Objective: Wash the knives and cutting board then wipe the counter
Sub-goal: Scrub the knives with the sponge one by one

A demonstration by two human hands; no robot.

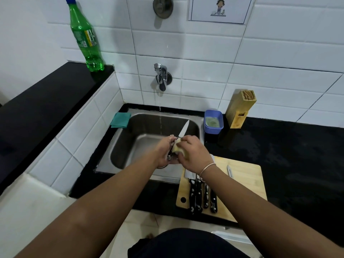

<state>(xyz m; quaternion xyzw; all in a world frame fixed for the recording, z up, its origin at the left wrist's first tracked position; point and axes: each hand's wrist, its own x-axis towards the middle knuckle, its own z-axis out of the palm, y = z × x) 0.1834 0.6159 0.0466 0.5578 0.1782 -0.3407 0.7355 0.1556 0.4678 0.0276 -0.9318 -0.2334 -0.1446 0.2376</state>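
Note:
Over the steel sink (pixel 130 146), my left hand (pixel 164 151) grips a knife (pixel 184 128) by its black handle, blade pointing up and away. My right hand (pixel 193 151) holds a pale yellow sponge (pixel 176 147) pressed against the knife near the handle. A thin stream of water runs from the wall tap (pixel 161 77) into the basin just left of the blade. On the counter to the right lies a wooden cutting board (pixel 243 181) carrying several black-handled knives (pixel 202 196), their blades partly hidden under my right wrist.
A blue tub (pixel 213 121) with greenish soap and a wooden knife block (pixel 240 108) stand behind the board on the black counter (pixel 297 155). A folded teal cloth (pixel 120 120) lies at the sink's back left corner. A green bottle (pixel 85 36) stands on the left ledge.

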